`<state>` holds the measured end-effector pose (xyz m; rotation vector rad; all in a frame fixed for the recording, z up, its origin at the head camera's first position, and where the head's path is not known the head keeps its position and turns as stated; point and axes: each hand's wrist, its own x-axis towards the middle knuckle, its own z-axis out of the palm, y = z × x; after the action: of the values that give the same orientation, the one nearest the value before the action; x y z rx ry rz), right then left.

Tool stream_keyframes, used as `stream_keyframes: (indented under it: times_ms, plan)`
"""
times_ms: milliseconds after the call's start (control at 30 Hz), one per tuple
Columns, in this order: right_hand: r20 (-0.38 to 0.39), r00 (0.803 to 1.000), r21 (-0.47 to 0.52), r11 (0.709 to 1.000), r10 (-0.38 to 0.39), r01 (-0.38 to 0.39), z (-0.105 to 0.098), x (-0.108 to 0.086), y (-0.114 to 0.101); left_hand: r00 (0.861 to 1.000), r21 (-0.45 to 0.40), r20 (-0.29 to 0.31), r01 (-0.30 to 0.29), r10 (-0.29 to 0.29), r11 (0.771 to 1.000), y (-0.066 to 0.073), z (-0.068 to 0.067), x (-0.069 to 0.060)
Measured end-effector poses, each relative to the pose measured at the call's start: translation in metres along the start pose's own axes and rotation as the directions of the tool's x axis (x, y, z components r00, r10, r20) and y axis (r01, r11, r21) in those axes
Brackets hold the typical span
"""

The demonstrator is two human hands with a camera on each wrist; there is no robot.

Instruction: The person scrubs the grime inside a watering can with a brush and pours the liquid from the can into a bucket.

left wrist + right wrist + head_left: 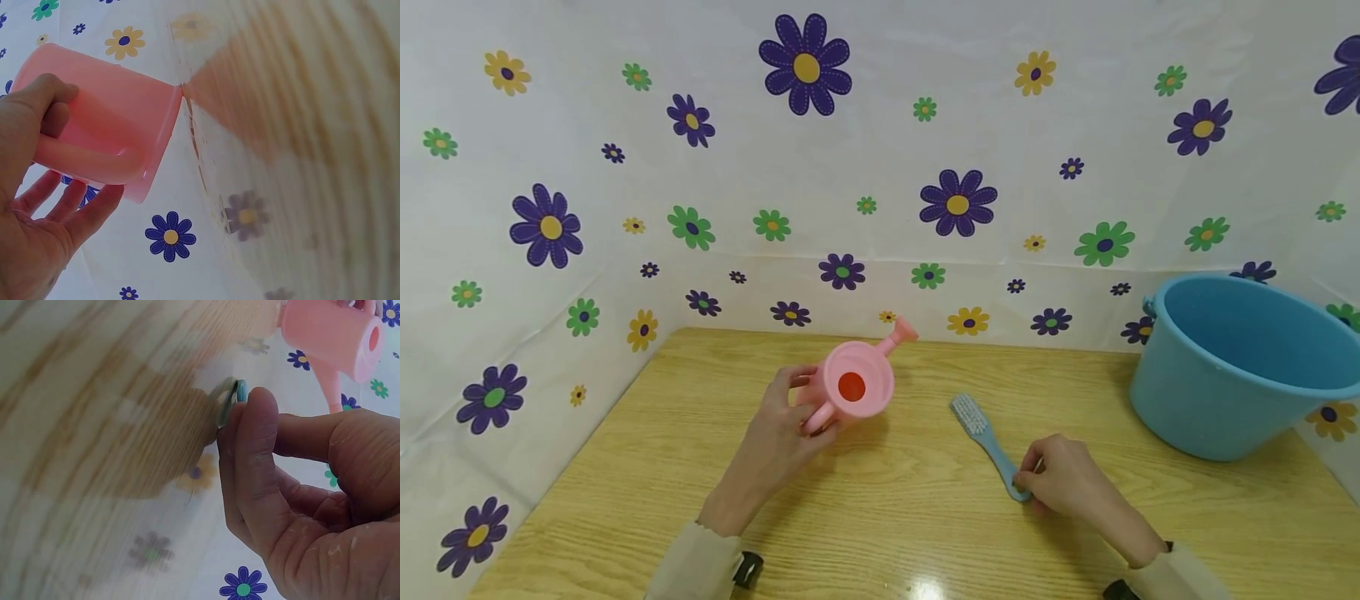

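Observation:
A pink watering can [880,379] stands left of centre on the table, its spout pointing back and to the right. My left hand [786,425] holds it by the handle, with the thumb against the can's body in the left wrist view. There the can [119,106] leans, one edge of its base at the tabletop. A blue brush [995,450] with pale bristles lies at centre right. The end of its handle is pinched by my right hand [1063,479]. In the right wrist view the fingers [259,444] hide most of the brush [242,392].
A large blue bucket [1195,400] stands at the right of the wood-grain table [895,517]. White sheeting [865,150] printed with flowers rises behind the table and along its left side.

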<state>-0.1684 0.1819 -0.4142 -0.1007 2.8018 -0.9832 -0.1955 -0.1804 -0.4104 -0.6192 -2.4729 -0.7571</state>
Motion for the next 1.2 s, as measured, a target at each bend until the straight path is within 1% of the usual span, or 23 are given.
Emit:
stream_keyframes:
  times_ms: [200,367,433,533,600,700,800,933,1067,1200]
  plan:
    - [0.005,1.0,-0.023,1.0,-0.004,0.004,0.0,-0.001,-0.001,1.0,0.003,-0.002,0.002,-0.002,1.0,0.001,0.0,0.001]
    - [0.013,1.0,-0.028,0.999,-0.026,0.026,-0.002,-0.001,-0.001,1.0,0.0,0.002,0.003,-0.003,1.0,0.001,-0.002,0.001]
    - [0.019,0.999,-0.015,1.0,-0.027,0.027,-0.005,-0.002,-0.001,1.0,-0.001,0.005,0.004,-0.004,1.0,0.001,-0.002,0.002]
    - [-0.001,0.998,-0.012,0.998,-0.059,0.059,-0.014,-0.003,0.001,1.0,-0.003,0.013,0.007,-0.007,1.0,0.001,-0.003,0.003]
    - [-0.029,0.996,-0.018,0.996,-0.083,0.083,-0.022,-0.003,0.001,1.0,-0.012,0.022,0.016,-0.016,1.0,0.001,-0.003,0.003]
    - [-0.085,0.987,-0.046,0.99,-0.137,0.133,-0.038,-0.004,0.0,0.999,-0.025,0.033,0.031,-0.03,0.999,0.001,-0.004,0.005]
    - [-0.135,0.977,-0.099,0.984,-0.163,0.15,-0.059,-0.007,-0.002,0.999,-0.031,0.038,0.036,-0.035,0.999,0.001,-0.005,0.006]
    - [-0.183,0.97,-0.158,0.979,-0.16,0.131,-0.087,-0.009,-0.003,0.999,-0.028,0.039,0.034,-0.033,0.999,0.001,-0.005,0.006]
    - [-0.234,0.959,-0.18,0.977,-0.159,0.118,-0.111,-0.012,0.001,0.999,-0.012,0.036,0.02,-0.019,1.0,0.0,-0.004,0.005]
    - [-0.302,0.94,-0.214,0.972,-0.157,0.094,-0.132,-0.013,0.008,1.0,0.003,0.029,0.001,-0.001,1.0,0.0,-0.003,0.004]
